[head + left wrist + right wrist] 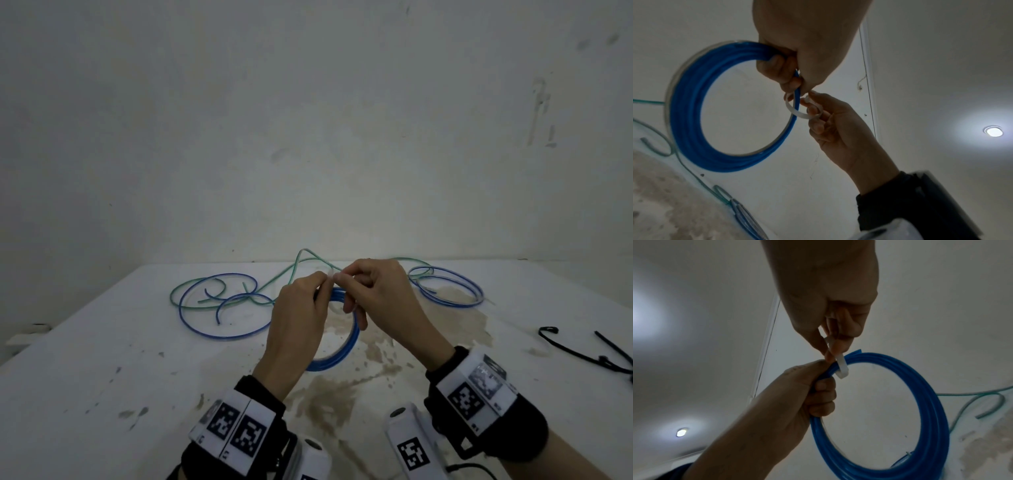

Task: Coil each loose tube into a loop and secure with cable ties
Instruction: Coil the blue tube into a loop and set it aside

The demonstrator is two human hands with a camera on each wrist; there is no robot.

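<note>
A blue tube coil point(342, 349) of several turns is held upright above the stained white table point(137, 359). My left hand point(318, 284) grips the coil point(690, 113) at its top, fingers curled round the bundle. A white cable tie point(795, 112) loops loosely around the bundle right beside that grip. My right hand point(349, 279) pinches the tie's ends between thumb and forefinger. In the right wrist view the tie point(841, 368) hangs over the coil point(931, 402), just above my left hand point(797, 394). The right hand point(834, 321) is above it.
Loose blue and green tubes point(219, 301) sprawl across the table's far left. A green tube point(294, 270) arches behind my hands. Another coiled blue tube point(448, 289) lies at the far right. Black cable ties point(582, 356) lie near the right edge. A wall stands behind.
</note>
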